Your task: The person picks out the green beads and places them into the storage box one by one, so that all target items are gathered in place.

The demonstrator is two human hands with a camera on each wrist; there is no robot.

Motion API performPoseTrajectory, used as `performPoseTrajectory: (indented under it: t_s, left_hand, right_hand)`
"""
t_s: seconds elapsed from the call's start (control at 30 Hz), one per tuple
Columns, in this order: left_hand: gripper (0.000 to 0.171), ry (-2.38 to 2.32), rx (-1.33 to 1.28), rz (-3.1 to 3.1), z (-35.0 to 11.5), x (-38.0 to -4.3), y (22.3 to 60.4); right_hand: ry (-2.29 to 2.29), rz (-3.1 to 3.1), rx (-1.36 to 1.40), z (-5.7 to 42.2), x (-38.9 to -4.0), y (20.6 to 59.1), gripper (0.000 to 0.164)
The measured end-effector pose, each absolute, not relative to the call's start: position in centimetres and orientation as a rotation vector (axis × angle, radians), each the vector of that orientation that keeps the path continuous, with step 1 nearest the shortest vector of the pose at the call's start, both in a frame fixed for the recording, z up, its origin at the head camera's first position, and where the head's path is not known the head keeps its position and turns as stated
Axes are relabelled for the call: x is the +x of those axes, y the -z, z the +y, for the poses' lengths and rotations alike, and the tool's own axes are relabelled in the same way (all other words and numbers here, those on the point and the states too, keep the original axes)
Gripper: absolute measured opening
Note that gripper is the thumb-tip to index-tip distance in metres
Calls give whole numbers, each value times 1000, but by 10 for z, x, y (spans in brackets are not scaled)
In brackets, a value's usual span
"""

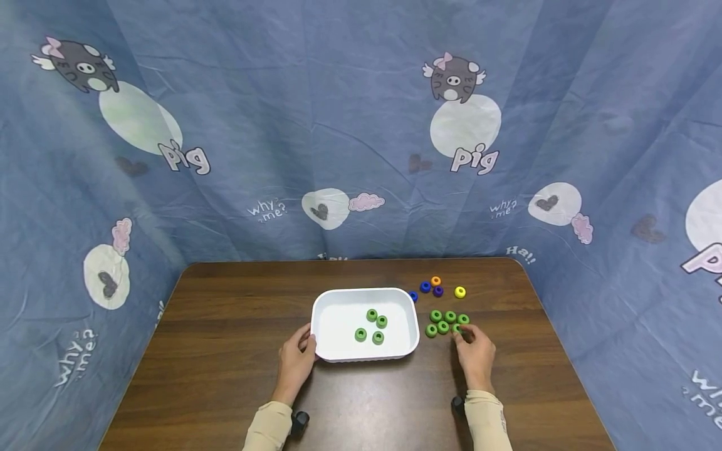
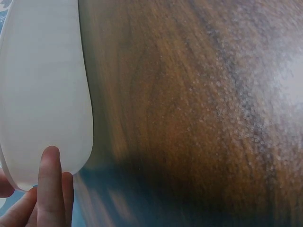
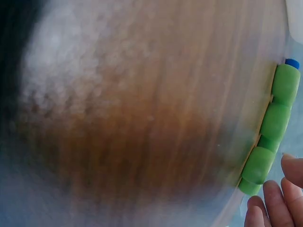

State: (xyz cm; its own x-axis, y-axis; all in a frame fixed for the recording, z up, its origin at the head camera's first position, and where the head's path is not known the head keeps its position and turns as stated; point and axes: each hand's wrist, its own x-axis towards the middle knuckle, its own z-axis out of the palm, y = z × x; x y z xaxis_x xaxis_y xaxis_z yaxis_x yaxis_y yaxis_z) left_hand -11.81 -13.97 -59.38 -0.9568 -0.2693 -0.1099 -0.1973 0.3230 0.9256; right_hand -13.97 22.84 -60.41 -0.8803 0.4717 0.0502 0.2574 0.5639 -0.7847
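A shallow white plastic tray (image 1: 338, 307) holds several green beads (image 1: 360, 334) with dark holes. My left hand (image 1: 296, 363) grips its left end; in the left wrist view one finger (image 2: 49, 184) lies along the tray's outer wall (image 2: 45, 94). To the right of the tray, several more green beads (image 1: 436, 316) sit in a tight cluster. My right hand (image 1: 476, 357) is at the cluster's near right side, fingertips right at a green bead (image 1: 457, 328). In the right wrist view the thumb and fingers stand apart beside the nearest green bead (image 3: 258, 165).
Behind the green cluster lie blue beads (image 1: 425, 287), a dark purple bead (image 1: 438, 292), an orange bead (image 1: 436, 281) and a yellow bead (image 1: 460, 292). One blue bead is close against the tray's right corner. The brown wooden table (image 1: 237, 300) ends at a blue printed curtain (image 1: 361, 125).
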Motion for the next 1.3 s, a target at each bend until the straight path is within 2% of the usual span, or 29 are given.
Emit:
performPoseTrajectory:
  t_s: [0.47,0.77,1.3]
  left_hand:
    - [40,1717,437,-2512,-140,-118,593]
    - [40,1712,443,-2526,-140,-118,592]
    - [38,1724,422,-2492,-140,-118,593]
  right_hand:
    - [-1202,-2574,-621,230,-142,606,29]
    - [-1203,-2638,-606,232,-145,610,39]
    - [-1186,-2673,-564,234,-148,608,38]
